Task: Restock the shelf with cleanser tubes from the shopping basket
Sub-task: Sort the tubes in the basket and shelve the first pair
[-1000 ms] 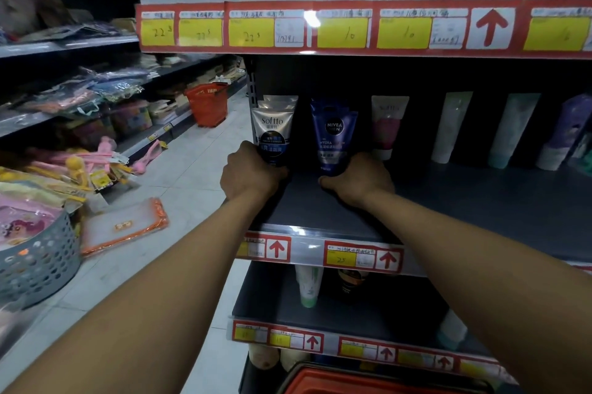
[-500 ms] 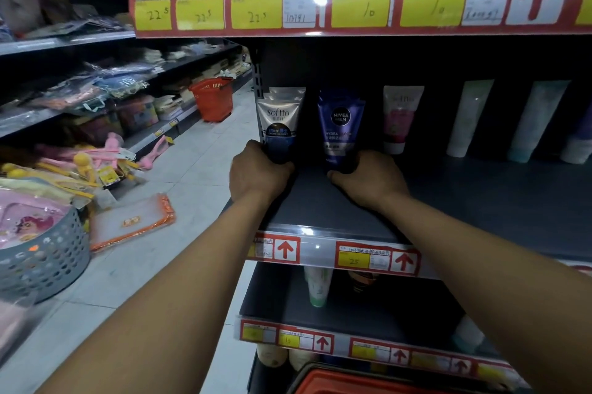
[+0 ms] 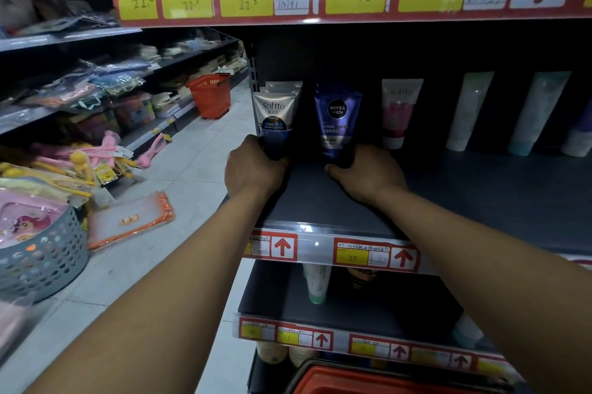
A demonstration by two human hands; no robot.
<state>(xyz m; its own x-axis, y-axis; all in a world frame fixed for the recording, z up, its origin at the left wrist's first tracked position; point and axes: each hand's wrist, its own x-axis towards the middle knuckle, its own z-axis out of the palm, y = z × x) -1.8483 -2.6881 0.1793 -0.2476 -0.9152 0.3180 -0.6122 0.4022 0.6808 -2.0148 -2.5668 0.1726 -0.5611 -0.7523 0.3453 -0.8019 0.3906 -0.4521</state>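
Red plastic shopping basket (image 3: pixel 368 381) sits at bottom edge of our view, only its rim showing; contents can't be seen. A 2nd red basket (image 3: pixel 209 94) stands on the floor down the aisle, contents not visible either. Grey perforated basket (image 3: pixel 41 259) at far left holds a pink packet w/ cartoon print.

Dark shelf (image 3: pixel 480 198) in front of us carries the tubes, all upright on their caps toward the back. Our left hand (image 3: pixel 254 169) grasps the Softto cleanser tube (image 3: pixel 275 124) near its lower end, fingers curled round it; more Softto tubes stand directly behind it. Our right hand (image 3: pixel 365 174) grips the base of the Nivea Men tube (image 3: pixel 338 124), fingers wrapped at the cap, thumb lying along the shelf. Both tubes stand at the shelf's left end, just beside each other w/ a dark gap between.

To the right, apart from our hands: pink-and-white tube (image 3: pixel 398 111), then two pale tubes (image 3: pixel 469 111) and further ones cut off by the frame edge. Price strip (image 3: pixel 336 252) w/ red arrows and a yellow "25" tag runs along the shelf front under our forearms. Lower shelf holds a green-capped tube (image 3: pixel 317 284) hanging below the strip. An orange-edged pouch (image 3: pixel 131 220) lies on the floor tiles at left, near pink and yellow goods on the opposite racks.
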